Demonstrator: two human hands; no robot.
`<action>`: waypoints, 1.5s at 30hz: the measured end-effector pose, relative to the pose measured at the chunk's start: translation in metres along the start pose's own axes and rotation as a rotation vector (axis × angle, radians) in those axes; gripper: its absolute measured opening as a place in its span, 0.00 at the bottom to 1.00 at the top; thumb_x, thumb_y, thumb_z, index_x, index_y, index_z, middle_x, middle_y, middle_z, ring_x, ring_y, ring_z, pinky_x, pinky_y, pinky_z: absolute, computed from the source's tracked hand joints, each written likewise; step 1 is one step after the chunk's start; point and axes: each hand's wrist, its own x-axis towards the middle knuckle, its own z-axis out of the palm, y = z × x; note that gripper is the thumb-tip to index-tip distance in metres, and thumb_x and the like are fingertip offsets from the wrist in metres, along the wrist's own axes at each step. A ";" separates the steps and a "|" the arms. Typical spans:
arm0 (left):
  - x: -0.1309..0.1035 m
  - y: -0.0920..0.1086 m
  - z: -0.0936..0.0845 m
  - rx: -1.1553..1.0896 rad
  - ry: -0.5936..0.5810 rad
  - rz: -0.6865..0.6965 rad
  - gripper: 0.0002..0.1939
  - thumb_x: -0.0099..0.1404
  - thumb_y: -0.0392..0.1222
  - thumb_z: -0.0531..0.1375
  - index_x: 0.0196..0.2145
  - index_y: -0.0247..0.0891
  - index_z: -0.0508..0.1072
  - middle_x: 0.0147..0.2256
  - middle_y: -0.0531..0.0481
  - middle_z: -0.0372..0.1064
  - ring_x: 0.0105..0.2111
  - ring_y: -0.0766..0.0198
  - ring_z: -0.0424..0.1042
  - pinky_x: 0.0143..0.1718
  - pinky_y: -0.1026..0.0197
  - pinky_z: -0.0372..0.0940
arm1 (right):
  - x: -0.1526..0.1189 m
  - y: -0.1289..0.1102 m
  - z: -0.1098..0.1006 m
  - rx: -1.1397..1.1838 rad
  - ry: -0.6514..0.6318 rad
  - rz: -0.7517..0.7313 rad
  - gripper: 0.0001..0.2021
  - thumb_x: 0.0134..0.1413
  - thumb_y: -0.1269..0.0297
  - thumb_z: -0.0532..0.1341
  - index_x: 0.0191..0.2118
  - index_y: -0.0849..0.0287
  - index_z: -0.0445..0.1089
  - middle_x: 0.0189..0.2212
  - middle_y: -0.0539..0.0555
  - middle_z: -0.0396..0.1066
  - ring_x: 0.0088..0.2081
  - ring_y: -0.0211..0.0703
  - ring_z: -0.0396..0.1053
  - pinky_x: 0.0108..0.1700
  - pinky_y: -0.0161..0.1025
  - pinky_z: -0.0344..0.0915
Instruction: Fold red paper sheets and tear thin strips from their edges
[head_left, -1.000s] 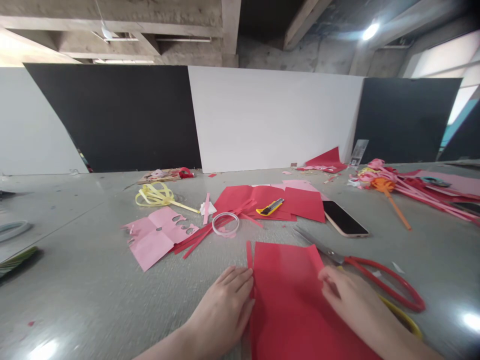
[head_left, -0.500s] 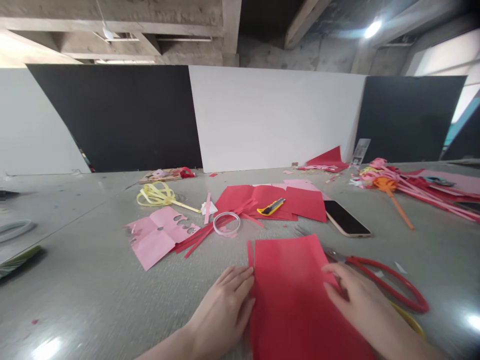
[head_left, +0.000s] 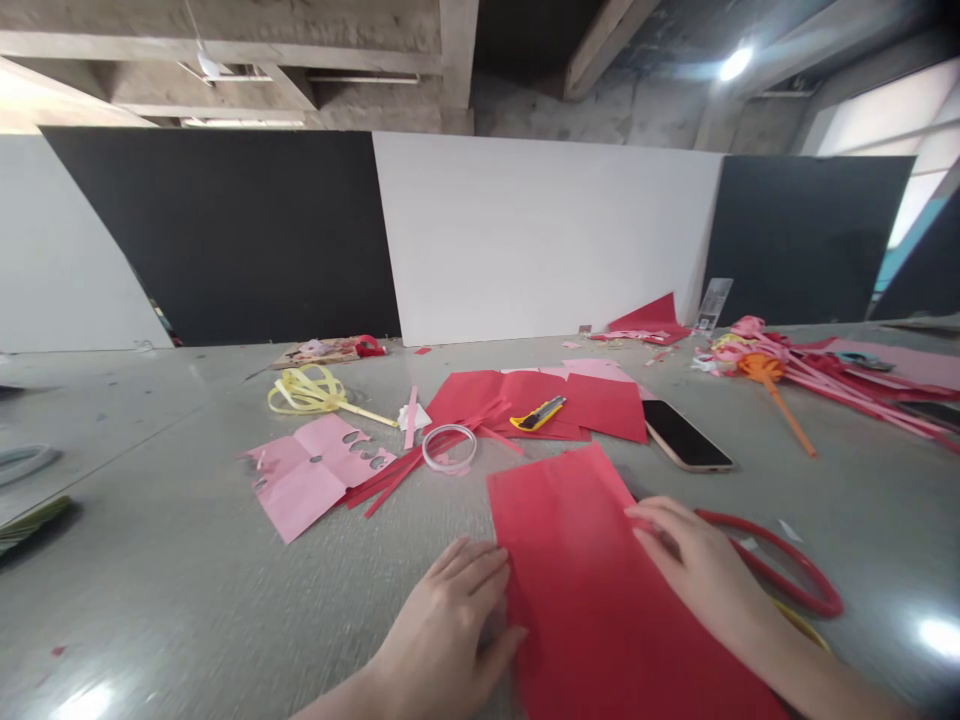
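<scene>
A grey worktop (head_left: 187,580) is backed by a white panel (head_left: 551,240) and black panels (head_left: 247,235), with concrete beams (head_left: 360,45) overhead; at its near side a red sheet (head_left: 585,580) is laid aslant between two bare hands, its lower end cut off by the picture's edge; along its left edge the left hand (head_left: 450,630) is rested, fingers side by side and thumb spread apart on the paper, though whether anything is gripped there cannot be told; its right edge is pinched by the right hand (head_left: 694,560), thumb and fingers drawn together on the paper; beside that hand the red handle of the scissors (head_left: 834,602) is seen, the blades hidden; beyond the sheet, a yellow cutter (head_left: 538,414) is set on red papers (head_left: 465,395), with a phone (head_left: 686,435) just to their right; to the left are strewn a white ring (head_left: 450,466), red strips (head_left: 386,480), a holed pink sheet (head_left: 307,480) and yellow loops (head_left: 307,390).
</scene>
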 end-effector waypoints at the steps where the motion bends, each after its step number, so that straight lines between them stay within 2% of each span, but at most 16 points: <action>1: -0.001 0.001 0.000 0.014 -0.005 -0.005 0.20 0.59 0.39 0.55 0.50 0.36 0.63 0.48 0.43 0.64 0.48 0.54 0.62 0.51 0.46 0.56 | 0.000 0.000 0.000 -0.005 -0.005 -0.001 0.10 0.52 0.68 0.47 0.35 0.58 0.64 0.34 0.56 0.68 0.35 0.42 0.68 0.37 0.39 0.65; 11: 0.001 0.006 -0.004 0.112 -0.073 0.032 0.20 0.60 0.38 0.53 0.50 0.32 0.63 0.49 0.40 0.63 0.49 0.53 0.61 0.50 0.47 0.56 | -0.012 -0.002 0.006 -0.079 0.061 -0.019 0.11 0.49 0.69 0.46 0.31 0.60 0.65 0.29 0.56 0.67 0.29 0.42 0.69 0.32 0.39 0.66; 15: 0.002 0.008 -0.004 0.154 -0.120 0.029 0.20 0.60 0.38 0.53 0.50 0.29 0.62 0.50 0.39 0.62 0.49 0.52 0.61 0.51 0.48 0.55 | -0.014 -0.008 0.000 -0.117 0.101 -0.034 0.12 0.47 0.69 0.46 0.28 0.60 0.65 0.26 0.56 0.67 0.27 0.42 0.69 0.30 0.38 0.66; 18: 0.001 0.007 -0.001 0.151 -0.112 0.017 0.20 0.60 0.38 0.53 0.50 0.29 0.63 0.50 0.40 0.62 0.50 0.52 0.60 0.52 0.48 0.55 | -0.016 -0.013 -0.005 -0.148 0.106 -0.035 0.11 0.45 0.69 0.46 0.26 0.59 0.65 0.24 0.55 0.67 0.24 0.42 0.68 0.27 0.37 0.66; 27: 0.000 0.005 0.001 0.118 -0.059 0.014 0.19 0.59 0.37 0.54 0.49 0.31 0.64 0.49 0.41 0.63 0.49 0.53 0.62 0.51 0.48 0.56 | -0.020 -0.014 -0.010 -0.152 0.062 0.007 0.08 0.42 0.68 0.48 0.23 0.57 0.64 0.23 0.55 0.67 0.25 0.43 0.69 0.28 0.38 0.67; 33: -0.001 0.006 0.002 0.123 -0.027 0.016 0.19 0.59 0.37 0.54 0.49 0.32 0.64 0.49 0.41 0.63 0.49 0.54 0.62 0.51 0.49 0.56 | -0.021 -0.010 -0.006 -0.050 0.053 0.063 0.11 0.42 0.62 0.51 0.32 0.59 0.64 0.31 0.57 0.67 0.33 0.47 0.69 0.34 0.42 0.68; 40: -0.002 -0.002 0.005 0.114 -0.020 -0.051 0.22 0.59 0.36 0.52 0.52 0.33 0.59 0.52 0.42 0.59 0.51 0.54 0.58 0.51 0.48 0.55 | -0.015 -0.002 0.005 0.095 -0.023 0.093 0.17 0.46 0.62 0.52 0.45 0.57 0.61 0.43 0.57 0.63 0.43 0.47 0.65 0.39 0.40 0.67; 45: -0.001 -0.002 0.005 0.086 -0.011 -0.058 0.19 0.59 0.34 0.52 0.50 0.35 0.62 0.50 0.44 0.62 0.50 0.55 0.60 0.51 0.48 0.56 | -0.005 -0.007 -0.002 0.173 -0.134 0.079 0.08 0.50 0.63 0.52 0.32 0.54 0.67 0.36 0.52 0.68 0.38 0.42 0.68 0.39 0.36 0.66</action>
